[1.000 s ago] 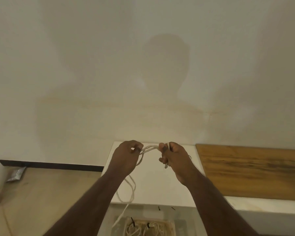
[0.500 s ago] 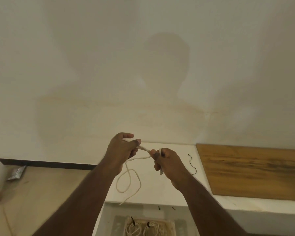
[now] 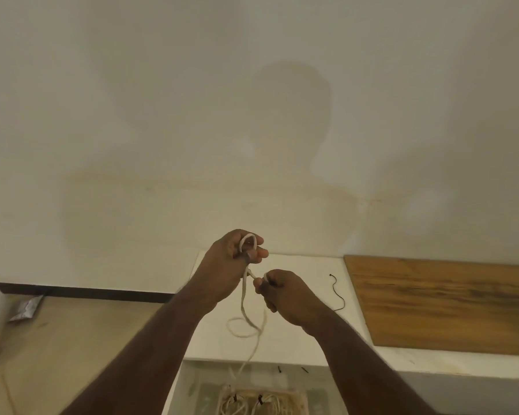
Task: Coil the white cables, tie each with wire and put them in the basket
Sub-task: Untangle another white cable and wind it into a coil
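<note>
My left hand (image 3: 229,262) is raised over the white ledge (image 3: 297,265) and grips a white cable (image 3: 244,298), with a small loop of it wound over the fingers. Just below and to the right, my right hand (image 3: 282,292) pinches the same cable close to its end. The rest of the cable hangs down in a loose loop and trails over the ledge's front edge. A black tie wire (image 3: 337,292) lies on the ledge to the right of my hands. The basket (image 3: 300,398) sits below the ledge at the bottom edge, holding coiled white cables with black ties.
A brown wooden board (image 3: 447,301) lies on the ledge at the right. Two short black wire bits (image 3: 291,369) lie below the ledge's front edge. A silver packet (image 3: 27,307) and a pale object rest on the wooden floor at the far left. A plain wall fills the background.
My left hand has risen with a loop of cable now over its fingers. My right hand has dropped lower and the hanging cable has shifted right, under the hands.
</note>
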